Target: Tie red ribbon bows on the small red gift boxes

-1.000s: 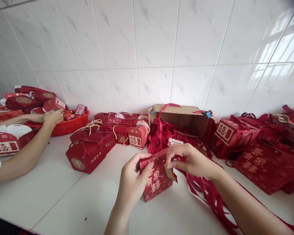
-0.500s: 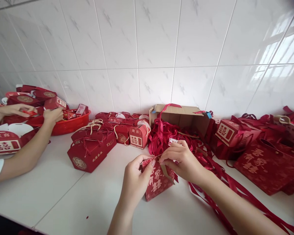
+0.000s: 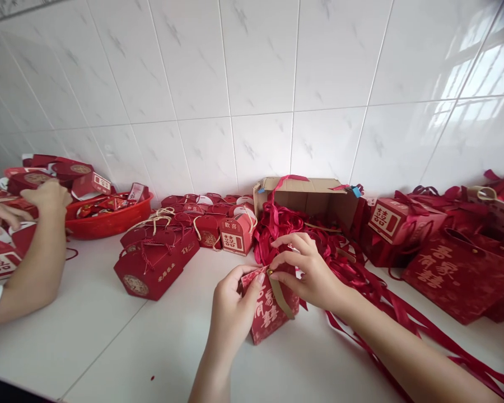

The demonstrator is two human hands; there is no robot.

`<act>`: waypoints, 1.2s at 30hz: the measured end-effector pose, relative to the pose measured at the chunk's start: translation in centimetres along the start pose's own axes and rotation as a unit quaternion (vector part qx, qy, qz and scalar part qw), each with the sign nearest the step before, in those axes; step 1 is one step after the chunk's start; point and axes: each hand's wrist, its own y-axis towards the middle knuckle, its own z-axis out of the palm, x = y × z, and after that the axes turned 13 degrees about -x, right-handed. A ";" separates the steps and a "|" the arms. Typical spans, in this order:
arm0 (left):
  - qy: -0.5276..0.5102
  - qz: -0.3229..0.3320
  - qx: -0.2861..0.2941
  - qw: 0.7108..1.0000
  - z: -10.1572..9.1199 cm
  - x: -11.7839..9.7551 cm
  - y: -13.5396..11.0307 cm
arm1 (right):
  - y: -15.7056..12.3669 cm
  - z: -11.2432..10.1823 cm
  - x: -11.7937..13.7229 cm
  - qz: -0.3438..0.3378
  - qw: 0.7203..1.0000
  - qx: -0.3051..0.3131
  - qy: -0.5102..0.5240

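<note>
A small red gift bag (image 3: 273,310) with pale gold characters stands tilted on the table before me. My left hand (image 3: 237,299) is closed on its upper left edge, thumb in front and fingers behind. At the bag's top edge, my right hand (image 3: 302,271) pinches a small gold stud (image 3: 270,272) between thumb and index finger, its other fingers raised. From the stud a tan strap (image 3: 280,296) hangs down over the bag's front. Just behind, a heap of dark red ribbon (image 3: 279,226) spills out of an open cardboard box (image 3: 315,198).
Red gift boxes (image 3: 151,271) stand left of centre. Finished-looking red bags (image 3: 453,280) and boxes line the right side, with long ribbons (image 3: 403,319) trailing forward. At far left, a co-worker's arms (image 3: 46,246) reach among boxes beside a red basin (image 3: 109,221) of wrapped sweets.
My right fingers have shifted at the bag's top, so the gold stud now shows and the strap lies across the front. The co-worker's hands moved left, away from the basin.
</note>
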 end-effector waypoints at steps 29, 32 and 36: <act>-0.134 0.094 -0.228 0.960 -3.1 -2.5 -1.0 | 1.7 -3.7 1.8 0.078 0.982 -0.019 0.172; -0.213 0.145 -0.241 0.935 -3.0 -3.3 -1.9 | 1.5 -3.8 2.5 -0.009 0.980 0.010 0.199; -0.168 0.124 -0.138 0.968 -2.8 -3.9 -2.8 | 1.4 -4.0 3.8 -0.081 0.979 0.017 0.188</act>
